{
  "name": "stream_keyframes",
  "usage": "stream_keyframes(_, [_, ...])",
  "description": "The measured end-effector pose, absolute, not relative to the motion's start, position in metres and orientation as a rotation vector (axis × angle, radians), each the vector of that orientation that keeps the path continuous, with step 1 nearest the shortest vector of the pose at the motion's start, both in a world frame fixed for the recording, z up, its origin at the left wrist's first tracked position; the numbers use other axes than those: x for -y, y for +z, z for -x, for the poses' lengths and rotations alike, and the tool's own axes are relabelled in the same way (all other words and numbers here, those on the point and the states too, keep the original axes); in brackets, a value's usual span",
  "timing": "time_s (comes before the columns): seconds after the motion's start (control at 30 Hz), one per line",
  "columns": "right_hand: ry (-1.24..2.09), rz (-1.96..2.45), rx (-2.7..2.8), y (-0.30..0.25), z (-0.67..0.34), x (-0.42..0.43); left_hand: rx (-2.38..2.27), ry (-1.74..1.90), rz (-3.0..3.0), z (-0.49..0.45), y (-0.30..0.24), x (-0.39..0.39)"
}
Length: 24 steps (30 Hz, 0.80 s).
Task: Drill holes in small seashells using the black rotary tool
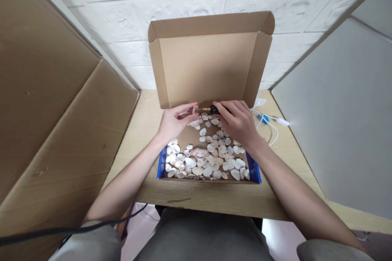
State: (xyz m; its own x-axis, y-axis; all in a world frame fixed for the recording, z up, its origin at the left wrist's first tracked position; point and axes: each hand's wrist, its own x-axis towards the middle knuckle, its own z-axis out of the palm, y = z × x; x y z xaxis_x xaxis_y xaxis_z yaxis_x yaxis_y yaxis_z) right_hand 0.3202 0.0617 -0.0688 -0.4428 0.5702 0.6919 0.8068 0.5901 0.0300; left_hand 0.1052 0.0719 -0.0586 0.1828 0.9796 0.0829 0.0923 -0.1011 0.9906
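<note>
Fingertips (194, 104) of the left hand (172, 122) pinched a shell (193, 111), presumably light, stiff and brittle, best gripped by its rim; to their right, the right hand (238, 121) curled around a black tool (213, 109), thin shaft toward the shell.

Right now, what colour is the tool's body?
The tool's body is black, in the head view.

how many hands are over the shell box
2: the left hand, holding a small shell near the far left corner of the box, and the right hand, gripping a black tool near the far right corner.
</note>
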Motion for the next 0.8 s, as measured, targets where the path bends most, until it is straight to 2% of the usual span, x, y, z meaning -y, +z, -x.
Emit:
stream_keyframes(0.4, [-0.556,0.997,2.201,-0.0665,-0.3175,-0.0608,-1.116,1.048,-1.44,-0.1094,-0.0581,-0.0696])
stream_keyframes(0.8, [-0.5,1.104,2.167,-0.0698,-0.3199,-0.0613,-1.1,1.101,-1.405,-0.1067,-0.0567,-0.0709])
